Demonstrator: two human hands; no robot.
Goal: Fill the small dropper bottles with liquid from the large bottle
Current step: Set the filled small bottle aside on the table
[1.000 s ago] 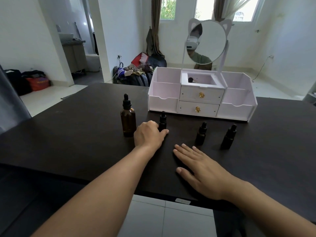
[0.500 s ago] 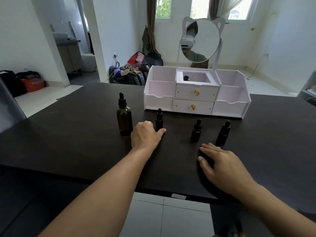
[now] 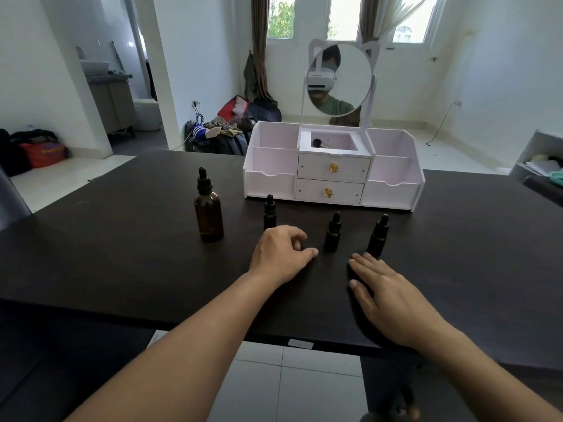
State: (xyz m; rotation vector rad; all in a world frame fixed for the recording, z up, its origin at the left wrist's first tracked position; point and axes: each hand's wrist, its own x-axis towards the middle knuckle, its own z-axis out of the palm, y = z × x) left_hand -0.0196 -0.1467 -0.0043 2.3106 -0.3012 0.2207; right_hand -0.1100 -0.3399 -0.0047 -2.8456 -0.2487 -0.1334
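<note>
A large amber dropper bottle (image 3: 209,216) stands on the dark table (image 3: 106,254), left of three small black dropper bottles, all capped. My left hand (image 3: 278,254) rests on the table with its fingers curled under and thumb out, holding nothing. It sits just in front of the left small bottle (image 3: 269,210) and hides that bottle's base. The middle small bottle (image 3: 333,233) stands just right of my left thumb. My right hand (image 3: 387,296) lies flat with straight fingers, its fingertips close in front of the right small bottle (image 3: 378,236).
A white vanity organizer (image 3: 333,173) with two drawers and a cat-ear mirror (image 3: 339,79) stands behind the bottles. The table's near edge runs below my wrists. Bags and clothes lie on the floor beyond the table.
My left hand slid right, from beside the left small bottle to in front of it. My right hand moved right and forward, toward the right small bottle.
</note>
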